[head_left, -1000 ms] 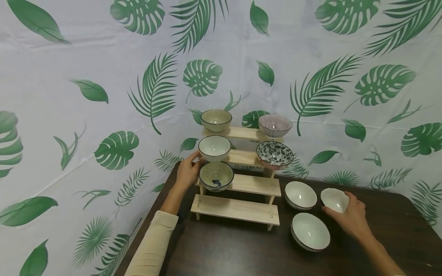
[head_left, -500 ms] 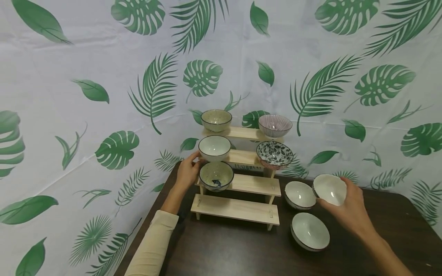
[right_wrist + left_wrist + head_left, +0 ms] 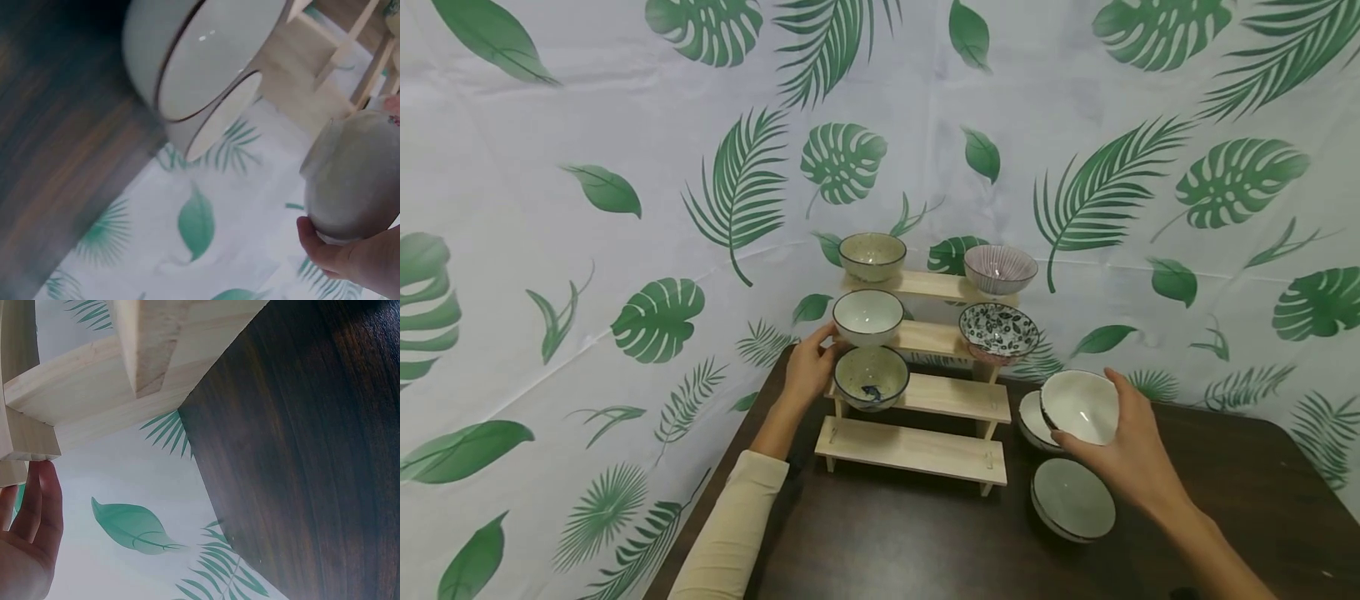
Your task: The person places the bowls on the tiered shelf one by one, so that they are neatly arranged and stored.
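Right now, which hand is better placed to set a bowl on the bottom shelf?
Probably the right hand: it grips a white bowl to the right of the bare bottom shelf. The left hand holds no bowl; its fingers touch the wooden stand.

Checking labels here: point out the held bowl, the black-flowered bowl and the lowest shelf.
Held bowl (image 3: 1081,407), head view, inner surface
Black-flowered bowl (image 3: 998,330), head view, patterned inside
Lowest shelf (image 3: 912,450), head view, bare top

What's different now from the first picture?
The right hand lifted its white bowl off the table and moved it left, so it now partly hides another bowl in the head view. The left hand stayed at the wooden stand, and the five bowls there stayed put.
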`<state>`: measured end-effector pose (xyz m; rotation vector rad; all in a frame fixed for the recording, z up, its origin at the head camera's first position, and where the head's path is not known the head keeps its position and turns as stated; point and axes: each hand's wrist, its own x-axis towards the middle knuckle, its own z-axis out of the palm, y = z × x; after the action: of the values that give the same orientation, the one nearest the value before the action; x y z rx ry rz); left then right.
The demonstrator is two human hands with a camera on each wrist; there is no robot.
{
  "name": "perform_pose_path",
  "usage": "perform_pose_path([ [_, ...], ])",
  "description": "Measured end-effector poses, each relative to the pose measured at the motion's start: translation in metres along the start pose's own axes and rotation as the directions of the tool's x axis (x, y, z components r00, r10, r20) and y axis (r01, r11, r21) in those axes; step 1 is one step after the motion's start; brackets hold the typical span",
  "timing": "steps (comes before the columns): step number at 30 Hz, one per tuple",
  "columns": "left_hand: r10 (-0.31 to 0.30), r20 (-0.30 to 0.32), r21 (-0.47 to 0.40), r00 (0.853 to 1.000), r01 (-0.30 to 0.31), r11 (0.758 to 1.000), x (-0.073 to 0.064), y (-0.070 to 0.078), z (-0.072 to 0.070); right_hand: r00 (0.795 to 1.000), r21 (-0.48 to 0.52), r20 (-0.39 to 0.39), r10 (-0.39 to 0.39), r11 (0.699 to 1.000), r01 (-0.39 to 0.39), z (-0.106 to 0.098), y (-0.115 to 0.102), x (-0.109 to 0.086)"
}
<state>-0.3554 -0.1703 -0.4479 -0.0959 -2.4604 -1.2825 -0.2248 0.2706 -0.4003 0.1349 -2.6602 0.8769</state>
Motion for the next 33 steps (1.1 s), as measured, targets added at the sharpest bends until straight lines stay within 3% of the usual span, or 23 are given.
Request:
perform_pose_path([
  [6, 0.012, -0.003, -0.008, 1.0, -0.012, 1.0, 0.0, 0.0, 0.0, 0.999, -0.017, -0.017, -0.03, 0.999, 0.03, -0.001, -0.013, -0.003],
  [16, 0.025, -0.004, 0.001, 1.0, -0.025, 1.0, 0.001, -0.002, 0.002, 0.999, -0.027, 0.036, 0.016, 1.0, -0.015, -0.004, -0.026, -0.006],
  [33, -0.003, 0.019, -0.013, 1.0, 0.003, 1.0, -0.001, -0.002, 0.0, 0.995, 0.002, 0.088, 0.043, 0.999, -0.043, 0.02, -0.037, -0.005],
])
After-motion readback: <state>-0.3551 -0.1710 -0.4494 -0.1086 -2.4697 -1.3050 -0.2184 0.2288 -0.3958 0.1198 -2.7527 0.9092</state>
